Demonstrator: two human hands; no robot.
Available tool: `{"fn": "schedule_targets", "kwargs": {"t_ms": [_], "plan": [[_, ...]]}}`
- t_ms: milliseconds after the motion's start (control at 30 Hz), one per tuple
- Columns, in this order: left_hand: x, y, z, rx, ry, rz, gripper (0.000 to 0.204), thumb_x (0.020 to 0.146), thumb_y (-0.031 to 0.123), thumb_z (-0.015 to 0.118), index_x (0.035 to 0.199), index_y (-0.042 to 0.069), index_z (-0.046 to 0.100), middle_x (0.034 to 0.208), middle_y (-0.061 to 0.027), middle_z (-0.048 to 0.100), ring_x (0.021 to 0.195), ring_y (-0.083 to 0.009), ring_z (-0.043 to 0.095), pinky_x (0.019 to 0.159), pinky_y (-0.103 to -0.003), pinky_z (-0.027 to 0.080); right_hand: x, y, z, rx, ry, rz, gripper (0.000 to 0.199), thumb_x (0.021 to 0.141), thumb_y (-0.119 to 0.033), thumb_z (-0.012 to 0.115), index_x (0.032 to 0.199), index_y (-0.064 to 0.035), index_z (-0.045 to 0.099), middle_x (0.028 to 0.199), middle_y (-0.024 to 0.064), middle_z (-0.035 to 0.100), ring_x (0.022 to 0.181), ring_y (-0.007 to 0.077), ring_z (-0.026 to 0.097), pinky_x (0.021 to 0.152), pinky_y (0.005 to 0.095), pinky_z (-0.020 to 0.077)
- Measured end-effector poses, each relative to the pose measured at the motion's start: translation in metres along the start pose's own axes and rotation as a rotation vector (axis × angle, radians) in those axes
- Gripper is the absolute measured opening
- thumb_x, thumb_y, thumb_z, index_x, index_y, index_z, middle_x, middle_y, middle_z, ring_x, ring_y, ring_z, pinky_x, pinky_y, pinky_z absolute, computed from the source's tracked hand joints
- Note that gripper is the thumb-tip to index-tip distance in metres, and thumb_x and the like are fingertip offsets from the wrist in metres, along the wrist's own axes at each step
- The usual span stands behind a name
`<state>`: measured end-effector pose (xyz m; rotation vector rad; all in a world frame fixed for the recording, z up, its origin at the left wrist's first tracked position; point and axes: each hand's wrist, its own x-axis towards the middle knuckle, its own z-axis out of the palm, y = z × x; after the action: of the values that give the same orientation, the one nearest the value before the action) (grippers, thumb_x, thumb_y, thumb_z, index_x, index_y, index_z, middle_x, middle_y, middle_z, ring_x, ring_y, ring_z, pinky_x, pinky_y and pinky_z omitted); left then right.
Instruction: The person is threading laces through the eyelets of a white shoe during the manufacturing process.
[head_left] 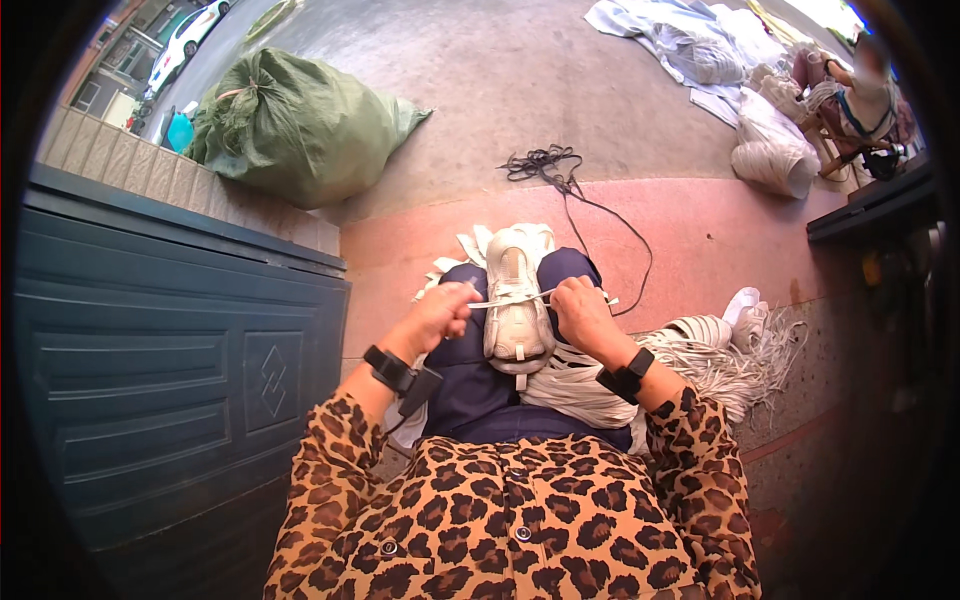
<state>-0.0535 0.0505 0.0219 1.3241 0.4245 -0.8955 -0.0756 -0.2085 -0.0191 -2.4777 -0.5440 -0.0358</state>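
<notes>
Mid-lacing at frame centre: left hand and right hand each pinched shut on white lace pulled across white shoe, upper eyelets apparently unlaced.

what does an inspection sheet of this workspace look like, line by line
surface: pink and grey paved ground; the work sits on the person's lap
job's things: white shoe sole-up on the knees, white lace pulled taut across it
clutter: heap of white laces at the right side, green sack, white bundles
grippers: left hand and right hand each pinch one end of the lace; black wrist bands on both
cables: black cord tangled on the ground, trailing toward the lap
surroundings: dark green door at left, another person seated far right, a white car beyond
</notes>
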Motion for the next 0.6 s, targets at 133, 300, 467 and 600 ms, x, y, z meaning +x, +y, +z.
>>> {"fn": "schedule_targets", "kwargs": {"t_ms": [133, 300, 467, 600], "plan": [[0.003, -0.015, 0.023, 0.583, 0.14, 0.307, 0.027, 0.091, 0.024, 0.053, 0.104, 0.003, 0.063, 0.078, -0.0017, 0.059, 0.067, -0.0077, 0.052, 0.066, -0.025, 0.045, 0.006, 0.004, 0.009, -0.087, 0.072, -0.018, 0.007, 0.074, -0.006, 0.053, 0.073, -0.0038, 0.06, 0.094, 0.0082, 0.056, 0.092, 0.028, 0.049, 0.075, 0.0411, 0.0386], [0.002, -0.024, 0.019, 0.818, 0.203, 0.588, 0.029, 0.089, 0.019, 0.054, 0.111, 0.001, 0.061, 0.081, -0.0063, 0.064, 0.073, -0.0095, 0.057, 0.069, -0.028, 0.046, 0.016, 0.001, 0.01, -0.101, -0.021, -0.149, 0.007, 0.072, -0.008, 0.054, 0.074, -0.0051, 0.06, 0.098, 0.0063, 0.054, 0.097, 0.0247, 0.048, 0.079, 0.0403, 0.0357], [0.002, -0.04, 0.018, 0.766, 0.356, 0.366, 0.019, 0.089, 0.017, 0.054, 0.095, -0.001, 0.061, 0.074, -0.0086, 0.063, 0.066, -0.0173, 0.06, 0.064, -0.031, 0.047, 0.025, -0.008, 0.001, -0.392, -0.137, -0.373, 0.009, 0.071, -0.008, 0.054, 0.078, -0.008, 0.06, 0.096, 0.0058, 0.052, 0.097, 0.0217, 0.047, 0.079, 0.0384, 0.0342], [0.009, -0.047, 0.02, 0.889, 0.459, 0.529, 0.016, 0.087, 0.015, 0.053, 0.083, 0.0, 0.056, 0.069, -0.0099, 0.061, 0.064, -0.0195, 0.06, 0.062, -0.032, 0.047, 0.024, -0.015, -0.001, -0.474, -0.138, -0.342, 0.007, 0.071, -0.011, 0.056, 0.076, -0.0088, 0.061, 0.091, 0.0053, 0.053, 0.093, 0.0203, 0.048, 0.078, 0.0379, 0.035]]}}
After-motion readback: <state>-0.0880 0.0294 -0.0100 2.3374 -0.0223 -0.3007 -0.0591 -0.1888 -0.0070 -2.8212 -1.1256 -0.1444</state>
